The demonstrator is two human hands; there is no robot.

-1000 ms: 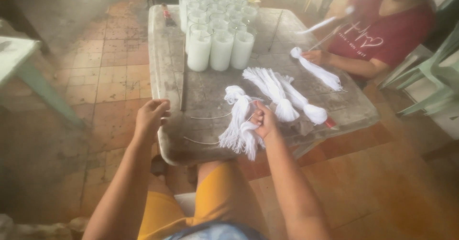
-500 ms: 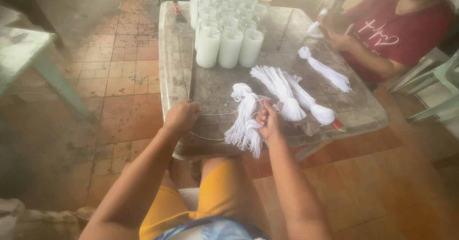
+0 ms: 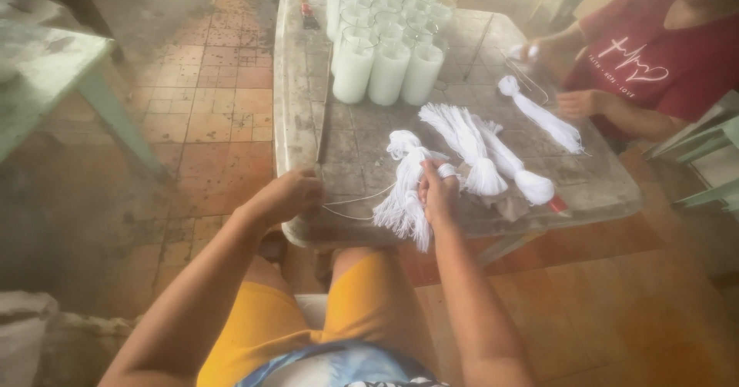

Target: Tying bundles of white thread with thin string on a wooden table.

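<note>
My right hand (image 3: 440,194) grips a bundle of white string (image 3: 403,187) that lies on the worn grey table (image 3: 302,87) near its front edge. A single white strand (image 3: 356,201) runs from the bundle to my left hand (image 3: 289,194), which pinches it at the table's front left edge. Two more white string bundles (image 3: 481,152) lie just right of my right hand.
Several white candles in glass jars (image 3: 385,40) stand at the table's far middle. A person in a red shirt (image 3: 654,56) sits at the right, hands by another string bundle (image 3: 539,113). A pale green table (image 3: 54,79) stands left on the tiled floor.
My left hand moved right along the table's edge toward the bundle and now holds a strand. My right hand stayed on the bundle.
</note>
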